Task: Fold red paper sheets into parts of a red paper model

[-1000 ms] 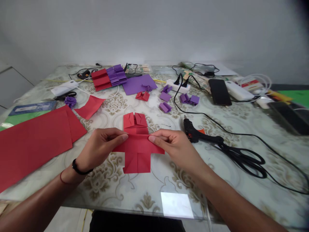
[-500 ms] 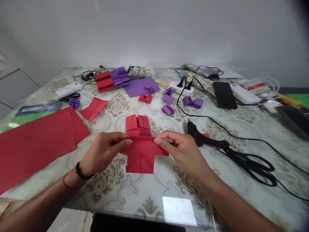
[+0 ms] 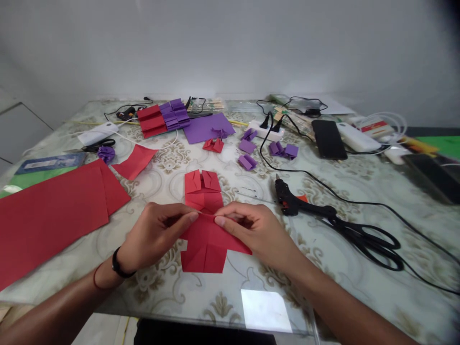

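Between my two hands is a piece of folded red paper (image 3: 208, 232), pinched along its upper edge. My left hand (image 3: 158, 230) grips that edge at the left, thumb on top. A short way to its right, my right hand (image 3: 247, 225) pinches the same edge between thumb and fingers. The paper's wings spread out below my hands. Just beyond them lies a folded red paper piece with two upright flaps (image 3: 202, 183), flat on the table. My hands partly hide where the red layers meet.
At the right lie a black glue gun (image 3: 298, 201) and black-handled scissors (image 3: 373, 242), with a cord running past. Large red sheets (image 3: 53, 211) lie at the left. Small purple folded pieces (image 3: 247, 162), a power strip (image 3: 268, 131) and a phone (image 3: 328, 139) are farther back.
Both hands have come closer together on the red paper's edge and moved slightly nearer to me. The paper has tilted, and more of the piece behind it shows.
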Action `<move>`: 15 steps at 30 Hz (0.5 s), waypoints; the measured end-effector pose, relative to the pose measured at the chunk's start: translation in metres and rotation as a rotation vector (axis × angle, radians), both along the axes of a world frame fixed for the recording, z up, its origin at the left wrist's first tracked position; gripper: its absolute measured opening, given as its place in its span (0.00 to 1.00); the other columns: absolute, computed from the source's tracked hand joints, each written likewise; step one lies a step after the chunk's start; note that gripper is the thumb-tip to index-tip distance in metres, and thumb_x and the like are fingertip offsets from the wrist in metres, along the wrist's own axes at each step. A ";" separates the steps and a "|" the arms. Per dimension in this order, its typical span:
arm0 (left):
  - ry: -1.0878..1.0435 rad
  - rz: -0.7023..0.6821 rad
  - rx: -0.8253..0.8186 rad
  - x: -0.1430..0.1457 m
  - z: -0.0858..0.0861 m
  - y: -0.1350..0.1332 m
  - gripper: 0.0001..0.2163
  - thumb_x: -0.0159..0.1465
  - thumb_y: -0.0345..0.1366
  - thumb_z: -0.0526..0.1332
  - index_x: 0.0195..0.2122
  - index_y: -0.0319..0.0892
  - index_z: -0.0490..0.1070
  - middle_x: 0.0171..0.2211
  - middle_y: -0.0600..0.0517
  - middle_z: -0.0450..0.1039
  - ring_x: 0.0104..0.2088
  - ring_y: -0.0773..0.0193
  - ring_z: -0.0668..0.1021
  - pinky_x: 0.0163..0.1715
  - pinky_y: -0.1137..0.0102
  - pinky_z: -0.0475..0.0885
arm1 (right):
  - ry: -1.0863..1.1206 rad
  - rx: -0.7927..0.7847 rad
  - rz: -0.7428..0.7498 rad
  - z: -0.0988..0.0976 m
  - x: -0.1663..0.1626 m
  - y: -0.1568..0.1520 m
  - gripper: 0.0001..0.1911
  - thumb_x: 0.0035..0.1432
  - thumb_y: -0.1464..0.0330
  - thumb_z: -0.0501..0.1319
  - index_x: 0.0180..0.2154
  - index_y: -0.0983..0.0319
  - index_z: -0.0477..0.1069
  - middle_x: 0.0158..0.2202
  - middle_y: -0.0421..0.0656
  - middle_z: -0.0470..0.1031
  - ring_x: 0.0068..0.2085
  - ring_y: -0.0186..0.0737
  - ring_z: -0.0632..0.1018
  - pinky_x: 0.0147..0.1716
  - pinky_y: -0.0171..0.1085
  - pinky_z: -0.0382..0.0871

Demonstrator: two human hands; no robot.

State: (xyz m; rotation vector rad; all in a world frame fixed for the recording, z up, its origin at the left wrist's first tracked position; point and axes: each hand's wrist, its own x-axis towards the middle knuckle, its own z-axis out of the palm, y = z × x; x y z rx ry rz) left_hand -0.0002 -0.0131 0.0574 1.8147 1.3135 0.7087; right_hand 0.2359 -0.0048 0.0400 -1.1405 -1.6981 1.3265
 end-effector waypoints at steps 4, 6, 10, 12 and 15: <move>-0.030 -0.045 -0.063 0.005 0.001 -0.001 0.11 0.69 0.43 0.65 0.44 0.47 0.85 0.35 0.53 0.85 0.30 0.64 0.79 0.29 0.73 0.69 | -0.047 0.035 0.026 0.001 0.000 -0.001 0.09 0.65 0.63 0.65 0.36 0.57 0.83 0.35 0.40 0.85 0.32 0.37 0.79 0.33 0.36 0.70; -0.042 -0.030 -0.054 0.004 0.002 -0.001 0.10 0.69 0.43 0.65 0.42 0.47 0.86 0.36 0.53 0.86 0.31 0.63 0.80 0.30 0.73 0.70 | -0.046 0.013 0.022 0.002 0.003 0.001 0.09 0.65 0.62 0.65 0.36 0.57 0.84 0.35 0.40 0.85 0.33 0.38 0.80 0.33 0.37 0.71; -0.065 0.000 -0.079 -0.002 0.004 0.004 0.13 0.68 0.46 0.66 0.39 0.43 0.85 0.33 0.50 0.84 0.29 0.62 0.79 0.28 0.73 0.70 | -0.054 -0.005 -0.029 0.001 0.010 0.007 0.11 0.63 0.58 0.67 0.34 0.57 0.84 0.33 0.40 0.85 0.32 0.40 0.80 0.32 0.37 0.71; -0.034 -0.084 -0.158 -0.003 0.004 0.005 0.13 0.67 0.47 0.66 0.41 0.43 0.84 0.29 0.52 0.80 0.26 0.65 0.74 0.24 0.74 0.66 | -0.079 0.000 -0.002 0.001 0.009 0.006 0.11 0.63 0.59 0.67 0.33 0.58 0.83 0.32 0.40 0.84 0.32 0.39 0.79 0.31 0.37 0.70; 0.099 -0.239 -0.213 -0.002 0.002 0.006 0.12 0.68 0.45 0.65 0.37 0.42 0.82 0.21 0.58 0.67 0.22 0.70 0.63 0.21 0.75 0.56 | -0.102 -0.035 0.057 0.001 0.003 0.002 0.09 0.62 0.61 0.67 0.35 0.57 0.84 0.32 0.39 0.85 0.32 0.38 0.79 0.31 0.36 0.70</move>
